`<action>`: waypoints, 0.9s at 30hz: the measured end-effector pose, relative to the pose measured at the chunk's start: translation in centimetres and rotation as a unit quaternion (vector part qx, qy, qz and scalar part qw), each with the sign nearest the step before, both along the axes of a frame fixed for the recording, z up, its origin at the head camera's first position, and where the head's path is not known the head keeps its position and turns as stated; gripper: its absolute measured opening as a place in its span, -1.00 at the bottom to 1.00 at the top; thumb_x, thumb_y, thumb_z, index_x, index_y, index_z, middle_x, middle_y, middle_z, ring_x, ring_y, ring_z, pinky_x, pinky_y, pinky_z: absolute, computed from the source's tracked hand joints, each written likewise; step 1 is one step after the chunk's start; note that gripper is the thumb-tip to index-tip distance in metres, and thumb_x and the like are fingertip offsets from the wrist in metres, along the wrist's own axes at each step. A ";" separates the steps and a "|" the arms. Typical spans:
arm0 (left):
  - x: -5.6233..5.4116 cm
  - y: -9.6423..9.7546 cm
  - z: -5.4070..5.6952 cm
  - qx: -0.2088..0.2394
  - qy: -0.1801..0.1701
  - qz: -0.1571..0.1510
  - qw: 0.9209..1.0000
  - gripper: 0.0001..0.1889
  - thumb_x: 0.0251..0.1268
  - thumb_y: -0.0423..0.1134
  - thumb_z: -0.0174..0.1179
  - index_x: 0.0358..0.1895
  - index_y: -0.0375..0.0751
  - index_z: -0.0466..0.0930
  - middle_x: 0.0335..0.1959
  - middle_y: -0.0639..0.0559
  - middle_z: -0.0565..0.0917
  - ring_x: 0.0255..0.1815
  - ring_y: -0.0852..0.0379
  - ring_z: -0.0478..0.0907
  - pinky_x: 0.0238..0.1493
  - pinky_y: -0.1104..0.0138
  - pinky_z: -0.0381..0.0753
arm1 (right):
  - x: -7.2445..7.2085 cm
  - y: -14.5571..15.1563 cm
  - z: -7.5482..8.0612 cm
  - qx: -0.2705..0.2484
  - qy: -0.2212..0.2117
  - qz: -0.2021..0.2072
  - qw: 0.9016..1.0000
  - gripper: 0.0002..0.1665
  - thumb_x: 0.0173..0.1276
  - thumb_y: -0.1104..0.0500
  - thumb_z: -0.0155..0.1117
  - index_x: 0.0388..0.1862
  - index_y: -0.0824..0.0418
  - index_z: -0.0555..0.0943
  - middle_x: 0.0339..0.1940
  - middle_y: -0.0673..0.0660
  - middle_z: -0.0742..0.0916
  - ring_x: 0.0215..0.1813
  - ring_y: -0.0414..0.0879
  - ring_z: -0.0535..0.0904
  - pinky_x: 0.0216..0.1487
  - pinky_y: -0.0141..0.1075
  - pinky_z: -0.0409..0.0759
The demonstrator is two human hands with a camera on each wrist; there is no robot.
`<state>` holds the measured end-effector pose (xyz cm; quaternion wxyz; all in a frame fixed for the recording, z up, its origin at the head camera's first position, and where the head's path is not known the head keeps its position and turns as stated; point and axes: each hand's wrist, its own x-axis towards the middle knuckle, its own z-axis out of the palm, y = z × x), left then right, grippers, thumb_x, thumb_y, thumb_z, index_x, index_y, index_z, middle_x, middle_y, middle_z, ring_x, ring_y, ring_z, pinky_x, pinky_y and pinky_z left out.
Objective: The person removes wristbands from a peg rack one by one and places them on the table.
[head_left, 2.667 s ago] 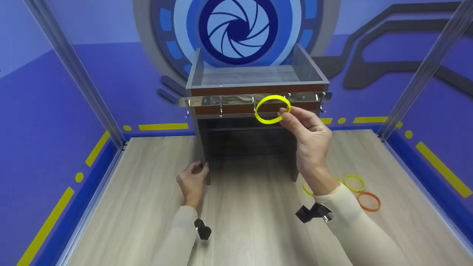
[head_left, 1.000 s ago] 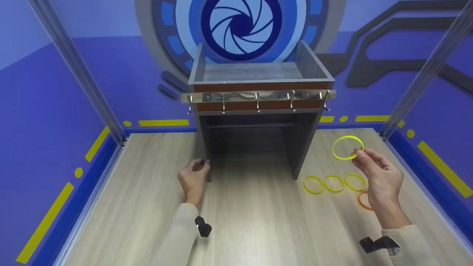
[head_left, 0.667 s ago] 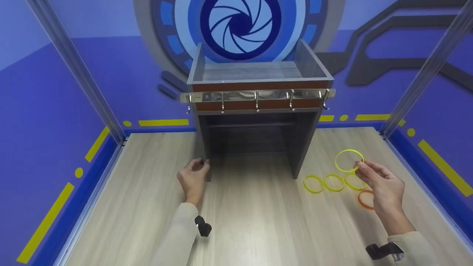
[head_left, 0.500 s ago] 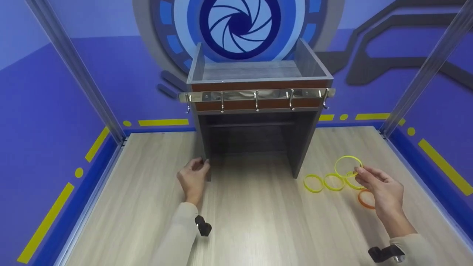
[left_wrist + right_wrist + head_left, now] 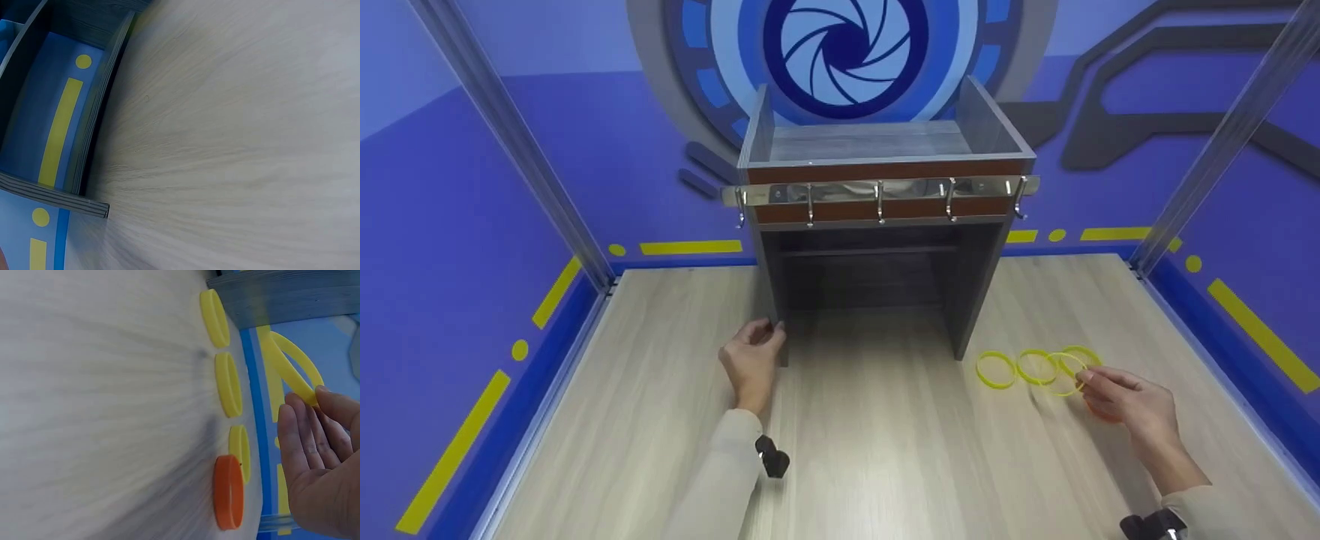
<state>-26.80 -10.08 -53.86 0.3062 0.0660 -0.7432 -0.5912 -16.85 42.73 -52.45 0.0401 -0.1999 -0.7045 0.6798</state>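
Note:
My right hand [image 5: 1132,405] pinches a thin yellow wristband [image 5: 287,371] between thumb and fingertips, holding it above the table at the right. Under and beside it lie three more yellow wristbands, the left one [image 5: 996,386], the middle one [image 5: 229,385] and the right one [image 5: 239,453]. An orange wristband [image 5: 229,492] lies by the right one, partly hidden behind my hand in the head view. My left hand [image 5: 750,364] grips the front edge of the left side panel of a grey wooden shelf unit [image 5: 975,300]; its fingertips are partly hidden.
Across the shelf unit's front runs a metal rail [image 5: 840,192] with several hooks, none bearing a band. Above it is an open-topped tray section [image 5: 877,142]. Blue printed walls [image 5: 547,165] and metal posts [image 5: 510,135] bound the wood-grain table [image 5: 870,450].
My right hand has carried the yellow wristband from in front of the hooks to the right, then down over the bands on the table. The left hand has stayed at the side panel.

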 end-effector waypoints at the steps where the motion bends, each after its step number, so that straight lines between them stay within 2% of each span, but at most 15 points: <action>1: 0.0 0.0 0.0 0.000 0.000 0.000 1.000 -0.80 0.14 -0.42 0.57 -0.18 -0.37 0.82 -0.25 -0.17 0.83 -0.23 -0.08 0.82 -0.24 0.49 0.69 | 0.0 0.1 -0.2 0.003 -0.005 0.003 1.000 -0.83 0.34 0.06 0.61 -0.12 0.04 0.86 -0.27 -0.04 0.87 -0.19 -0.18 0.83 -0.09 -0.27 0.77; 10: 0.0 0.0 -0.1 -0.007 0.005 0.004 1.000 -0.80 0.12 -0.43 0.57 -0.19 -0.38 0.82 -0.27 -0.17 0.83 -0.25 -0.08 0.81 -0.27 0.53 0.65 | 0.1 0.4 -1.8 0.037 -0.034 0.027 0.998 -0.69 0.36 0.09 0.60 0.01 0.20 0.82 -0.24 -0.06 0.86 -0.18 -0.20 0.82 -0.08 -0.30 0.76; 16: 0.0 0.0 -0.1 -0.014 0.005 0.007 1.000 -0.80 0.11 -0.43 0.57 -0.18 -0.37 0.82 -0.27 -0.16 0.83 -0.23 -0.09 0.81 -0.25 0.47 0.68 | 0.2 0.4 -2.4 0.039 -0.041 0.034 0.998 -0.82 0.38 0.14 0.58 -0.10 0.18 0.83 -0.29 -0.06 0.85 -0.24 -0.20 0.81 -0.11 -0.31 0.76; 21: 0.0 0.0 0.0 -0.015 0.006 0.007 1.000 -0.80 0.12 -0.42 0.58 -0.19 -0.35 0.82 -0.28 -0.13 0.83 -0.24 -0.07 0.81 -0.25 0.50 0.66 | 0.2 0.5 -2.8 0.032 -0.049 0.030 0.998 -0.94 0.39 0.20 0.56 -0.20 0.14 0.84 -0.32 0.00 0.86 -0.27 -0.22 0.81 -0.12 -0.31 0.76; 27: -0.1 0.0 -0.1 -0.020 0.027 0.008 0.999 -0.85 0.12 -0.43 0.56 -0.25 -0.36 0.82 -0.32 -0.13 0.83 -0.28 -0.08 0.82 -0.26 0.50 0.67 | 0.2 0.7 -2.9 0.044 -0.075 0.029 0.996 -0.83 0.40 0.18 0.55 -0.13 0.24 0.82 -0.33 0.03 0.86 -0.30 -0.17 0.83 -0.18 -0.28 0.78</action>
